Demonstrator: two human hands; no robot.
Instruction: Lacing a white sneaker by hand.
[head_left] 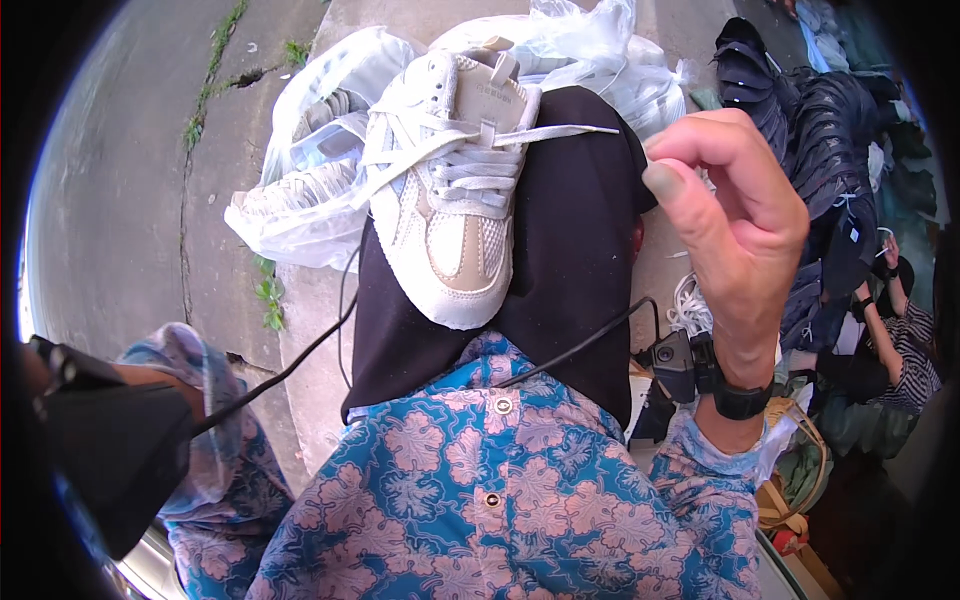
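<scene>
A white and beige sneaker (465,240) rests on my black-trousered lap, its toe toward me. Its pale laces (475,180) are threaded across the tongue. One loose lace end (570,130) stretches right, its tip just short of my right fingertips. My right hand (735,190) is raised beside the shoe, thumb and forefinger pinched together and the other fingers curled. Whether anything small is between them I cannot make out. My left forearm reaches out past the left edge, so that hand is out of sight; a black device (115,450) is strapped near its wrist.
Clear plastic bags (300,220) with pale shoes inside lie beyond my lap. Dark shoes (835,150) are heaped at the right, near another person (895,340). A bundle of white laces (690,305) hangs by my right wrist. Black cables (590,340) run across my lap.
</scene>
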